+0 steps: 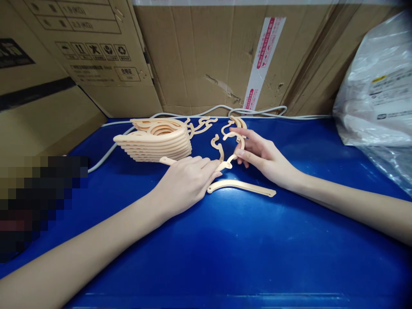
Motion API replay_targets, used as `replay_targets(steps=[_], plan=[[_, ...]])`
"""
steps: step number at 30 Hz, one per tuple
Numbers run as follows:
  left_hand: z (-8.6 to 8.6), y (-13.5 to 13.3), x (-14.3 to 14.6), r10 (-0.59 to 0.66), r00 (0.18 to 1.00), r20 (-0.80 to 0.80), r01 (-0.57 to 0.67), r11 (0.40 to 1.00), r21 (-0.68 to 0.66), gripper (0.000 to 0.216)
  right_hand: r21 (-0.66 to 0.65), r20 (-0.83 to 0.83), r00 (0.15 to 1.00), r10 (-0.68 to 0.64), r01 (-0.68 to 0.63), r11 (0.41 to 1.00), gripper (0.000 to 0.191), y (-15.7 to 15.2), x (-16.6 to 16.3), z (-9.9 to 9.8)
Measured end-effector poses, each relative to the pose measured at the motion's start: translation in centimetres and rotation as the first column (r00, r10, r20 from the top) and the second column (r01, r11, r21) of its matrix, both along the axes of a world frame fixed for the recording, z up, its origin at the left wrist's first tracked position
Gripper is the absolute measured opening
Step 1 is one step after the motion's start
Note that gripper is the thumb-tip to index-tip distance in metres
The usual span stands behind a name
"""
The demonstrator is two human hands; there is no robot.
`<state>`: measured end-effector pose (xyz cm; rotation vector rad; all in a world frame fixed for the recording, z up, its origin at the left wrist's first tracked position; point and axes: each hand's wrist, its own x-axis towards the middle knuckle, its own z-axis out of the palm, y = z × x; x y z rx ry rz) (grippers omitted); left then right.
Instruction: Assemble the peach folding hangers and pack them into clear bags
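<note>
My left hand (pixel 185 182) is closed round a cream plastic hanger arm (pixel 166 161); its two ends stick out on either side of the fist. Between the thumb and fingers of my right hand (pixel 267 159) is a curved cream hanger hook (pixel 242 140). The hook's lower end meets the arm's end in front of my left fingers; whether they are joined I cannot tell. Just below my hands, a second hanger arm (pixel 241 185) lies loose on the blue table surface (pixel 225 240). A loose hook (pixel 218 148) rests between and behind my hands.
A stack of cream hanger parts (pixel 154 148) stands at the back left. Several more hooks (pixel 202 125) lie beside it. A white cable (pixel 109 152) runs along the back. Cardboard boxes (pixel 206 56) wall off the rear, and a clear plastic bag (pixel 370 86) sits at right.
</note>
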<state>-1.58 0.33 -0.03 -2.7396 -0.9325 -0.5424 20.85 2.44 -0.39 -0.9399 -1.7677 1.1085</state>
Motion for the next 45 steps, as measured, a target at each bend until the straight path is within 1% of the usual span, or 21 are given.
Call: replay_targets(steps=[3,7,8,10,11,12,14,15,18,20,21,22,24,26,28,30,35,39,42,43,45], plan=[[0.1,-0.1,-0.1,-0.005,1.000,0.018,0.005,1.000,-0.024,0.033,0.005,0.007,1.000,0.020,-0.020,1.000,0.048,-0.2,0.0,0.0],[1.0,-0.5,-0.2,0.002,0.997,0.080,0.005,0.997,-0.080,0.029,-0.022,-0.031,0.998,0.059,-0.059,0.998,0.052,-0.5,-0.2,0.1],[1.3,-0.6,-0.2,0.016,0.995,0.101,-0.004,0.994,-0.113,0.028,-0.037,-0.050,0.997,0.067,-0.069,0.997,0.056,-0.6,-0.3,0.1],[1.8,-0.8,-0.2,0.074,0.983,0.170,-0.033,0.972,-0.232,0.025,-0.048,-0.052,0.995,0.082,-0.085,0.995,0.063,-0.7,-0.4,0.2],[2.0,-0.8,-0.1,0.115,0.969,0.217,-0.044,0.950,-0.309,0.022,-0.038,-0.012,0.996,0.094,-0.094,0.995,0.060,-0.7,-0.5,0.3],[2.1,-0.8,-0.1,0.161,0.950,0.267,-0.046,0.919,-0.392,0.018,-0.011,0.055,0.993,0.106,-0.106,0.994,0.052,-0.8,-0.5,0.3],[2.2,-0.7,0.0,0.234,0.905,0.356,0.003,0.832,-0.554,0.012,0.097,0.226,0.966,0.125,-0.150,0.984,0.037,-0.8,-0.4,0.4],[2.2,-0.6,0.0,0.266,0.882,0.388,0.046,0.772,-0.634,0.012,0.167,0.302,0.944,0.135,-0.192,0.967,0.034,-0.9,-0.4,0.4],[2.2,-0.3,0.1,0.379,0.826,0.416,0.165,0.543,-0.823,0.019,0.349,0.465,0.872,0.149,-0.336,0.875,0.028,-1.0,-0.2,0.4],[2.3,-0.2,0.2,0.453,0.798,0.397,0.210,0.408,-0.888,0.021,0.416,0.568,0.813,0.124,-0.414,0.810,0.021,-1.2,-0.1,0.6],[2.4,-0.2,0.3,0.490,0.781,0.387,0.229,0.353,-0.907,0.021,0.442,0.622,0.777,0.093,-0.447,0.778,0.020,-1.3,-0.1,0.7],[2.5,-0.1,0.3,0.528,0.760,0.380,0.247,0.307,-0.919,0.020,0.464,0.672,0.738,0.055,-0.479,0.745,0.022,-1.5,-0.1,0.8],[2.6,0.0,0.5,0.605,0.707,0.365,0.276,0.239,-0.931,0.017,0.507,0.740,0.672,-0.031,-0.528,0.681,0.028,-1.7,-0.3,1.0],[2.6,0.0,0.5,0.668,0.658,0.346,0.297,0.192,-0.935,0.013,0.562,0.754,0.646,-0.120,-0.539,0.627,0.032,-1.9,-0.5,0.9],[2.5,0.2,0.5,0.706,0.626,0.330,0.318,0.154,-0.935,0.009,0.612,0.734,0.654,-0.182,-0.521,0.595,0.032,-1.9,-0.7,0.5],[2.2,0.3,0.5,0.725,0.607,0.327,0.352,0.124,-0.928,0.008,0.640,0.711,0.671,-0.209,-0.495,0.588,0.031,-1.9,-0.8,0.2],[2.0,0.4,0.3,0.725,0.597,0.343,0.407,0.095,-0.909,0.013,0.622,0.700,0.687,-0.196,-0.452,0.639,0.026,-2.0,-0.6,0.0],[2.1,0.2,0.2,0.724,0.587,0.363,0.436,0.095,-0.895,0.013,0.630,0.685,0.686,-0.244,-0.391,0.671,0.024,-2.4,-0.4,0.1],[2.1,0.2,0.2,0.725,0.579,0.374,0.456,0.093,-0.885,0.012,0.620,0.678,0.683,-0.272,-0.332,0.711,0.028,-2.6,-0.2,0.2],[2.1,0.2,0.2,0.726,0.574,0.377,0.462,0.093,-0.882,0.011,0.617,0.675,0.684,-0.275,-0.320,0.718,0.029,-2.7,-0.2,0.2],[2.0,0.3,0.3,0.725,0.569,0.387,0.482,0.086,-0.872,0.009,0.627,0.671,0.688,-0.275,-0.328,0.707,0.033,-2.8,-0.2,0.2]])
